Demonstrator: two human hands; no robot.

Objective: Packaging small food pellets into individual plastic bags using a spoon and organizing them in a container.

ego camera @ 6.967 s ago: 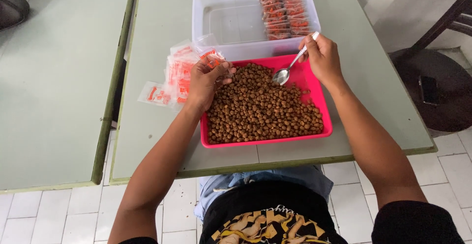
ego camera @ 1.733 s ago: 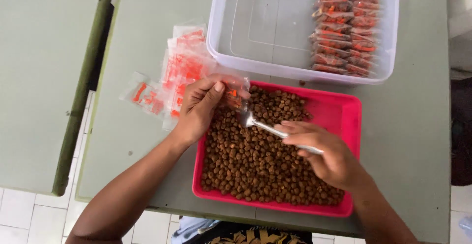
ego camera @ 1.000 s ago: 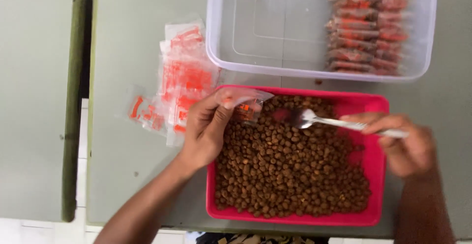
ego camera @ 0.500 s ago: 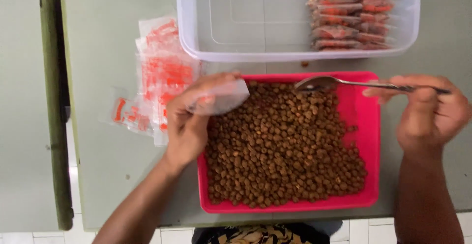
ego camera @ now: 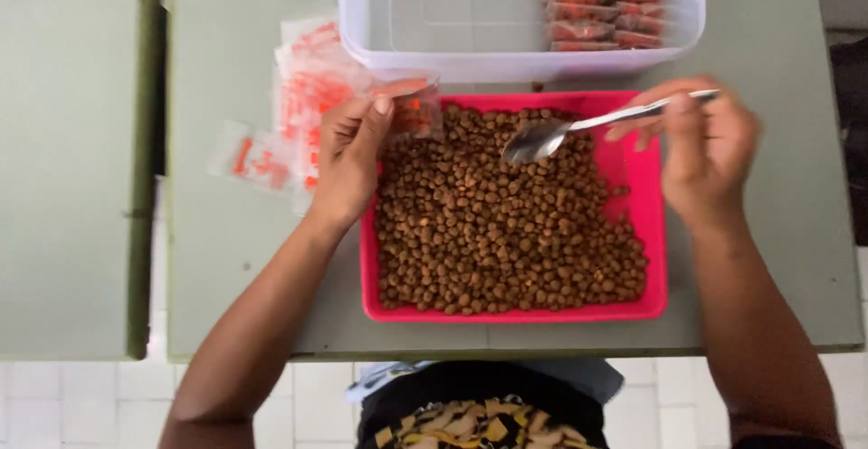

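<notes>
The left hand [ego camera: 348,155] is pinching a small bag [ego camera: 409,105] at the pink tray's [ego camera: 653,232] ten o'clock; the right hand [ego camera: 705,146] is gripping a spoon [ego camera: 579,128]. A tilted spoon could be scattering pellets [ego camera: 506,232] onto the surface [ego camera: 226,259].

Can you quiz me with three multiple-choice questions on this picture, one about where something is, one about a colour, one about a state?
1. Where do the filled packets lie?
A. In the clear tub's right end
B. On the floor
C. In the pink tray

2. What colour is the tray that holds the brown pellets?
A. Green
B. Pink
C. White

3. How is the spoon?
A. Lying on the table
B. Buried in pellets
C. Held above the pellets, bowl empty

Answers:
1 A, they are stacked inside the clear tub at its right.
2 B, its rim shows bright pink.
3 C, the right hand holds its handle, while the left hand holds a small bag.
</notes>
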